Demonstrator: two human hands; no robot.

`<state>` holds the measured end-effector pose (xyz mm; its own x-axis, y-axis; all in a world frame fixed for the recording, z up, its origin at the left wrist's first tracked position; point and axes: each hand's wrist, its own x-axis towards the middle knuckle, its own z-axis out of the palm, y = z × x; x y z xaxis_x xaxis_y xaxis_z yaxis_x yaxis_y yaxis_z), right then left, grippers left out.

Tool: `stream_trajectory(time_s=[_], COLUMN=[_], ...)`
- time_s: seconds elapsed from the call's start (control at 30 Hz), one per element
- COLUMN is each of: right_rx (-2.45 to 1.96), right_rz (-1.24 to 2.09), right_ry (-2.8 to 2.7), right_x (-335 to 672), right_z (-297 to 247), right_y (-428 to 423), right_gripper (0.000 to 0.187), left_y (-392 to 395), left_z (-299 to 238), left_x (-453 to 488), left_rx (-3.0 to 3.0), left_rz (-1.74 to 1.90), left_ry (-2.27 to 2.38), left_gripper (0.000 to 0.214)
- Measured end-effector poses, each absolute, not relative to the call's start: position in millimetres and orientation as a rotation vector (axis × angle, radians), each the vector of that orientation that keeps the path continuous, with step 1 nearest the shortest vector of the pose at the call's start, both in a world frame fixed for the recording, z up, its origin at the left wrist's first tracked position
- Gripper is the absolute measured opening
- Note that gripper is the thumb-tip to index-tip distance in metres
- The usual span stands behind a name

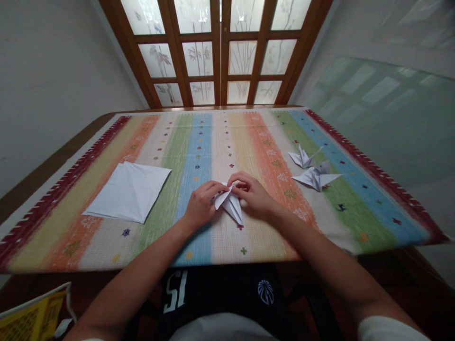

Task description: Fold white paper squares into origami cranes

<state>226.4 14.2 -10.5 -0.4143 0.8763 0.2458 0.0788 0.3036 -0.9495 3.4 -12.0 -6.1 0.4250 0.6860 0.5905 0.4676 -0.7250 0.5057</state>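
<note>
A partly folded piece of white origami paper [232, 207] is between my two hands, just above the striped tablecloth, with its narrow pointed end towards me. My left hand [204, 202] pinches its upper left flap between thumb and fingers. From the other side, my right hand [253, 193] is closed on the top edge, thumb and index finger together. The fingers cover part of the upper folds. Over to the right lie several folded paper cranes [316, 177], close together. To the left rests a stack of white paper sheets [130, 192], slightly fanned.
The striped tablecloth [199, 142] covers the table, whose near edge runs just in front of my lap. Behind the table stand wooden doors with glass panes [220, 57]. A glass panel [384, 109] leans at the right wall. A yellow bag [31, 317] is at the lower left.
</note>
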Motion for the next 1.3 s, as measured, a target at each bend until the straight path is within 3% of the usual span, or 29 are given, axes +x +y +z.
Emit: stream_trajectory(time_s=[0.37, 0.47, 0.6, 0.77, 0.87, 1.17, 1.3], right_rx=[-0.957, -1.027, -1.083, -1.210, -1.219, -1.036, -0.828], right_rz=[1.112, 1.104, 0.916, 0.647, 0.567, 1.187, 1.339], right_ry=[-1.817, -1.883, -2.023, -2.151, -2.213, -1.961, -1.827], right_x=[236, 239, 241, 242, 243, 242, 239], right_z=[-13, -12, -12, -21, -22, -6, -1], right_y=[22, 24, 24, 24, 23, 20, 17], right_gripper=[0.020, 0.029, 0.013, 0.023, 0.019, 0.019, 0.032], left_y=[-11, -10, -12, -13, -12, -11, -11], left_z=[-8, -8, -7, -4, -5, -6, -1], left_x=[2, 3, 3, 3, 4, 4, 6], left_rx=[2.492, 2.503, 2.475, 2.454, 2.463, 2.247, 1.970], left_rz=[1.007, 0.835, 0.698, 0.622, 0.576, 0.752, 0.939], left_ry=[0.992, 0.902, 0.823, 0.829, 0.875, 0.985, 1.012], left_gripper=[0.029, 0.044, 0.061, 0.037, 0.025, 0.013, 0.026])
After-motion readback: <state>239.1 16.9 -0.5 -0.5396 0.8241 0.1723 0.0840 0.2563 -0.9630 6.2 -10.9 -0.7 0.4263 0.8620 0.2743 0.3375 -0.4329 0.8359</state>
